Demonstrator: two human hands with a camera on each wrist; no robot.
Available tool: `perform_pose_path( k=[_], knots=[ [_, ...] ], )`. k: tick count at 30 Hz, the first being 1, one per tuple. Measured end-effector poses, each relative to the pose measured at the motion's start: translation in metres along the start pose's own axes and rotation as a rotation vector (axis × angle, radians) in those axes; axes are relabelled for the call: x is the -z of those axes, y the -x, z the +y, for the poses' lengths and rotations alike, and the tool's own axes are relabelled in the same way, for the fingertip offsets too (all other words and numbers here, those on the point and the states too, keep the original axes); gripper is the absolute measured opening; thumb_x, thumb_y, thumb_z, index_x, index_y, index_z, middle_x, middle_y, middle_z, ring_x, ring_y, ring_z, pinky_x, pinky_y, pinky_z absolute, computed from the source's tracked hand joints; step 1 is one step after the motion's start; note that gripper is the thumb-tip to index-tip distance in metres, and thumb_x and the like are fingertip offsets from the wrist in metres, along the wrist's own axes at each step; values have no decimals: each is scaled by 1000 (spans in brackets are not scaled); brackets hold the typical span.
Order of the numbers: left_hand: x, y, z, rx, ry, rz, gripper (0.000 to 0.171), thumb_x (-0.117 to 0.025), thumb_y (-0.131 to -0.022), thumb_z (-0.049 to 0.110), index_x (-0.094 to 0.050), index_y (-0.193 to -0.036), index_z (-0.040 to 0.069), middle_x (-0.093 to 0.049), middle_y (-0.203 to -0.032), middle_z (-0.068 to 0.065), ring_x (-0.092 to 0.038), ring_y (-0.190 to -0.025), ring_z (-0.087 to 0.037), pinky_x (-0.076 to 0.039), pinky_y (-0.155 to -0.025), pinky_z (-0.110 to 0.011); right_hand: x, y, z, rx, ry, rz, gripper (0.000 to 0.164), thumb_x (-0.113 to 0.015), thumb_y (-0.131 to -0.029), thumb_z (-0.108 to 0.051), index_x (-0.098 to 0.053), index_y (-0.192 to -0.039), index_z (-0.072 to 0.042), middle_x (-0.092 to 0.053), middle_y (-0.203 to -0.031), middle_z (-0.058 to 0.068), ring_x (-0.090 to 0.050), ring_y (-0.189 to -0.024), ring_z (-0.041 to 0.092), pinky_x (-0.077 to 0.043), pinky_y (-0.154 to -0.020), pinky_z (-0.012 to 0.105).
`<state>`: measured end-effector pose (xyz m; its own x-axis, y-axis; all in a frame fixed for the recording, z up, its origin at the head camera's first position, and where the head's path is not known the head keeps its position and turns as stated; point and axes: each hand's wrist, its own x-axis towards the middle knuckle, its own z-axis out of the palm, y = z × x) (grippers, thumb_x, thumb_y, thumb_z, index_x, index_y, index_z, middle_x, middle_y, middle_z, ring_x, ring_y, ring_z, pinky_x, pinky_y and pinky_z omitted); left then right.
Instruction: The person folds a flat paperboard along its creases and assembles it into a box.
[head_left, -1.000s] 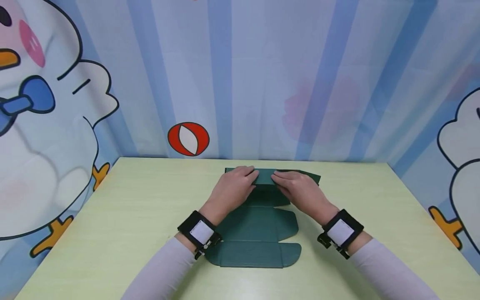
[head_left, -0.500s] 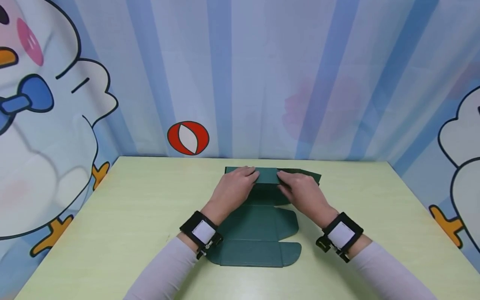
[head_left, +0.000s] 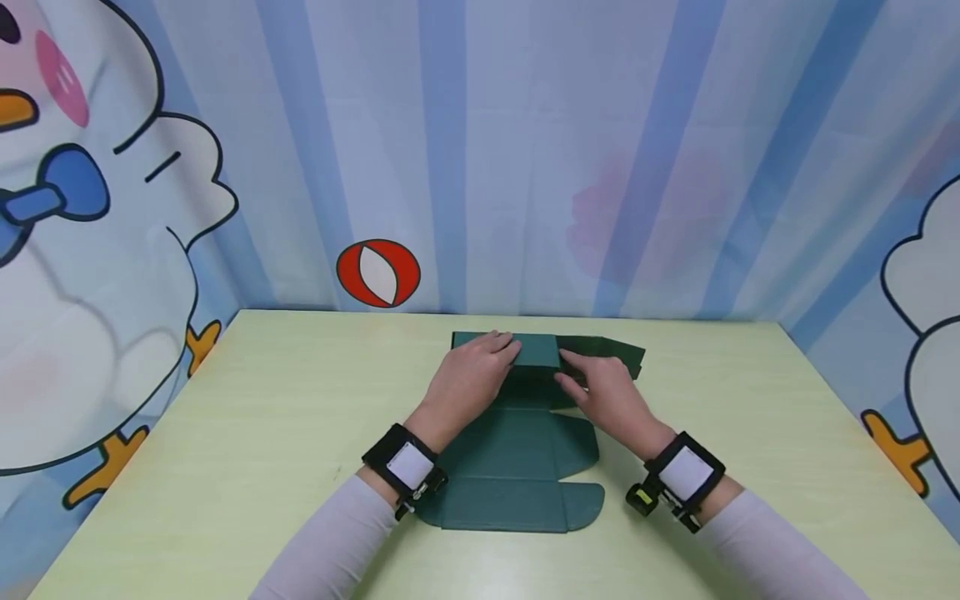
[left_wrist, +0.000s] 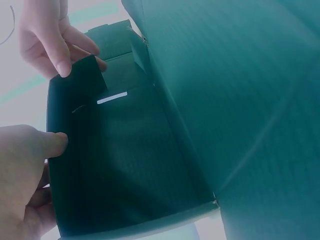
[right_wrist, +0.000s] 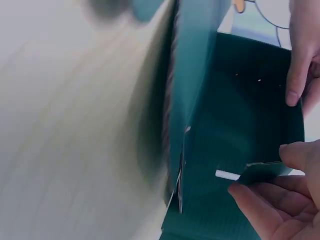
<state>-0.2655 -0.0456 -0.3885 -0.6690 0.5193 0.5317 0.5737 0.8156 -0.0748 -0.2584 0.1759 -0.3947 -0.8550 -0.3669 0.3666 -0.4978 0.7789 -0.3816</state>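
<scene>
While left hand grips part-folded dark-green cardboard box at far wall, I see right hand pinching its small green flap at right.

Your carton lies on the table, its raised section at the far side and its flat panels nearer you. Your left hand is on that section's left, your right hand at its right; the curtain hangs behind the table.
</scene>
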Motion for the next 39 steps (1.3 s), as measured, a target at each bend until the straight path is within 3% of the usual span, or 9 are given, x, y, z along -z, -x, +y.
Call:
perform_pose_path(
  k=[3,6,11,15,21,24,28,34,39],
  knots=[
    [1,0,1,1,1,-2,32,-68,-94,21,-70,-125,13,-70,-126,-5,-67,-117,-21,-57,-95,-34,-2,0,-1,-33,-141,-26,46,-66,-95,-18,-57,-136,3,-75,-91,15,-73,-77,24,-61,-68,34],
    [1,0,1,9,9,-6,32,-67,-94,21,-69,-125,13,-70,-127,-5,-67,-117,-21,-56,-95,-34,-2,-2,-3,-114,-379,-95,49,-63,-98,-19,-51,-141,1,-67,-127,21,-70,-110,32,-59,-89,43],
    [2,0,1,15,2,-6,32,-67,-94,21,-69,-125,14,-70,-126,-4,-68,-117,-20,-57,-95,-34,-1,-6,-5,-361,-862,-202,64,-58,-100,-24,-32,-152,3,-47,-148,26,-57,-128,39,-52,-101,42],
    [1,0,2,14,-5,1,31,-67,-95,22,-70,-125,14,-70,-126,-4,-68,-117,-20,-57,-95,-34,-1,-10,-7,-482,-1042,-196,68,-56,-102,-26,-23,-154,4,-38,-155,25,-51,-134,38,-48,-106,39],
    [0,1,2,23,-1,2,31,-65,-96,21,-69,-126,14,-70,-127,-4,-67,-118,-21,-57,-95,-34,-4,-14,-12,-595,-1196,-167,64,-50,-104,-17,-18,-156,1,-31,-158,23,-53,-134,31,-42,-113,42],
    [0,1,2,23,-1,1,30,-64,-96,21,-70,-125,13,-70,-127,-4,-67,-119,-21,-57,-94,-34,-6,-17,-13,-632,-1273,-151,63,-48,-104,-11,-16,-157,1,-37,-151,21,-63,-118,19,-44,-112,39],
    [0,1,2,25,-11,-7,30,-64,-97,21,-70,-125,14,-70,-127,-4,-67,-119,-21,-57,-95,-34,-8,-20,-14,-678,-1359,-128,62,-46,-104,-7,-15,-157,0,-48,-131,12,-67,-97,3,-50,-105,29],
    [0,0,2,33,-13,-18,31,-65,-96,21,-70,-126,14,-70,-127,-3,-67,-118,-20,-57,-94,-34,-10,-22,-15,-718,-1435,-111,64,-44,-104,-5,-10,-158,-2,-50,-123,6,-67,-94,0,-54,-98,23],
    [0,0,2,31,-16,-25,31,-65,-96,21,-70,-126,14,-69,-128,-3,-66,-119,-20,-57,-94,-34,-11,-23,-16,-734,-1456,-94,64,-45,-103,-4,-12,-158,-2,-60,-98,0,-68,-89,2,-57,-92,21]
  ],
)
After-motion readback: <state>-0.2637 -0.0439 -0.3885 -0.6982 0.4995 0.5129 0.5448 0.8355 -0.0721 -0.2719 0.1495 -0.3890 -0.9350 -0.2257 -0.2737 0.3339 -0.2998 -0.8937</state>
